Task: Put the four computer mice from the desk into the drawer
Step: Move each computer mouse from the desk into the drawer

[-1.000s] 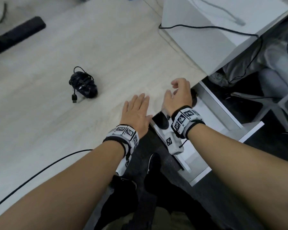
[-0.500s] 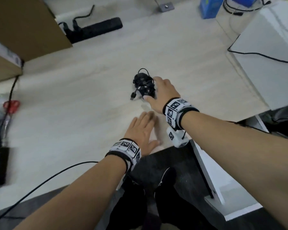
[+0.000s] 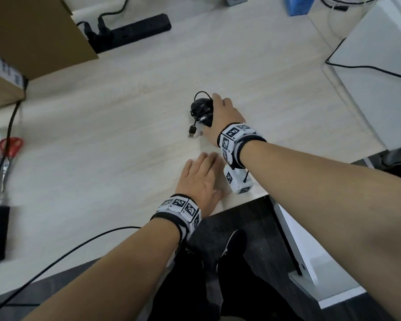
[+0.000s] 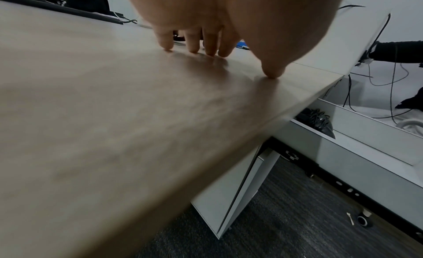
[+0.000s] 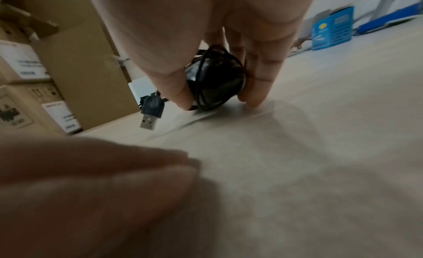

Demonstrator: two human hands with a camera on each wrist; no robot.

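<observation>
The wired black mouse, cable wound round its body, sits just above the middle of the head frame on the bench, and my right hand now has it: thumb on one flank, fingers on the other, a closed grip pinching the mouse. Half a second ago that hand was only arriving beside it; a second ago it was down at the drawer. In the right wrist view the USB plug dangles free at left of centre, so I judge the mouse is barely off the surface or about to lift. My left hand lies flat near the bench's front edge, fingers straight and spread, holding nothing, as before. The drawer stands open at the right of the left wrist view with a corded black mouse inside. This looks like the last one on the bench; it needs carrying down to the drawer.
</observation>
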